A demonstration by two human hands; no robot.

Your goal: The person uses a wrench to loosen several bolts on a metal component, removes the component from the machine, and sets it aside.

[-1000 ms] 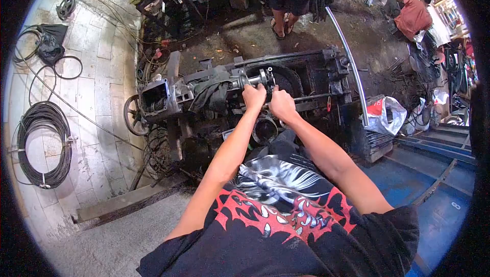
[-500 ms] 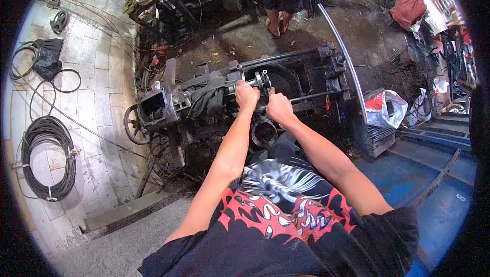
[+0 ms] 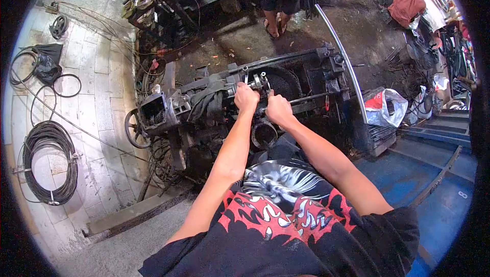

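Shiny silvery metal fitting (image 3: 259,81) is sitting on the dark, grimy machine frame (image 3: 317,75), just past the knuckles of both hands and roughly between them, a bit nearer the left one. Left hand (image 3: 247,97) is curled mostly closed with its fingertips up against the fitting's left side, but they're tucked out of sight, so I can't tell if it's really clenched round it or just pressing on it. Right hand (image 3: 279,109) is curled into a loose fist just beside it, knuckles up, with a digit poking out toward the darker end of the fitting; looks like it's right at the metal, though I can't tell if it's gripping anything either. Small gap between the two hands, btw. Over to the left there's a dark rag (image 3: 206,99) draped across the machine, then an open-topped metal housing (image 3: 154,111) with a spoked handwheel (image 3: 137,128) next to it. Round metal ring (image 3: 264,134) is down below the hands, closer to the body. Off to the right a long shiny pipe (image 3: 338,44) slants down toward a white and red plastic bag (image 3: 385,107), and someone's bare lower legs and sandals (image 3: 274,24) show beyond the frame
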